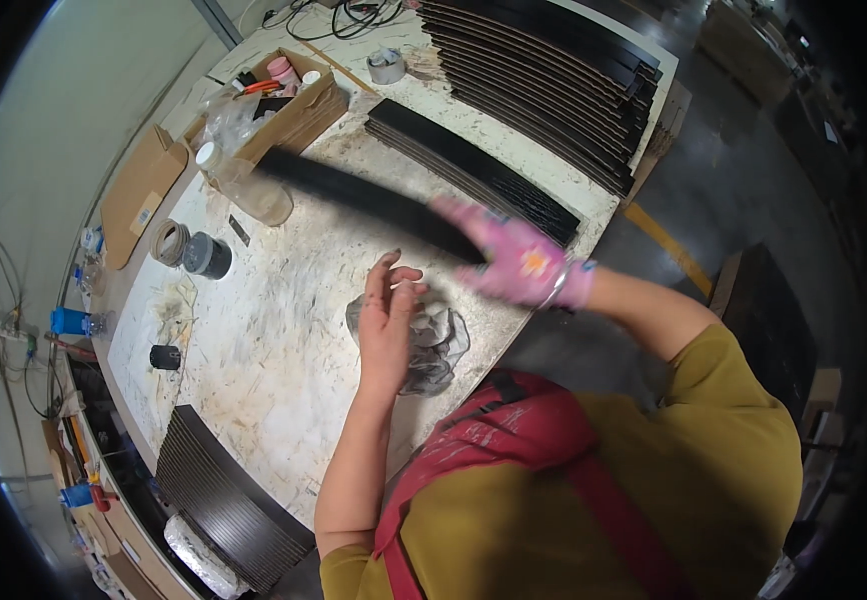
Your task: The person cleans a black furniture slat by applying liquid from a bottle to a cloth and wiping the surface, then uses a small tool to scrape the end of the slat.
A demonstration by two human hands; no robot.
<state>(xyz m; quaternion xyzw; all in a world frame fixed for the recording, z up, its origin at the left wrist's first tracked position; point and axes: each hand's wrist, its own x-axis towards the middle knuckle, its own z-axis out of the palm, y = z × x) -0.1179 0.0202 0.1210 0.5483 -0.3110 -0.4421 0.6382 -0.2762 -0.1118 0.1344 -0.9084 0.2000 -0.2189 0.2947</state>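
Note:
My right hand [524,258], in a pink flowered glove, is closed round the near end of a long black board [354,200]. The board is blurred by motion and slants over the worktable toward the far left. My bare left hand [389,315] is raised with its fingers loosely bent and apart, and nothing shows in them. Behind and partly under that hand lies a crumpled grey cloth [439,345]. Just beyond my right hand, a short stack of black boards [474,160] rests on the tabletop.
The stained white worktable [264,340] carries a tall pile of black boards [554,90] at the far right and a fanned stack [224,490] near left. A cardboard box [309,112], a cloudy bottle [254,190], a dark jar [208,257] and a black cup [165,357] stand leftward.

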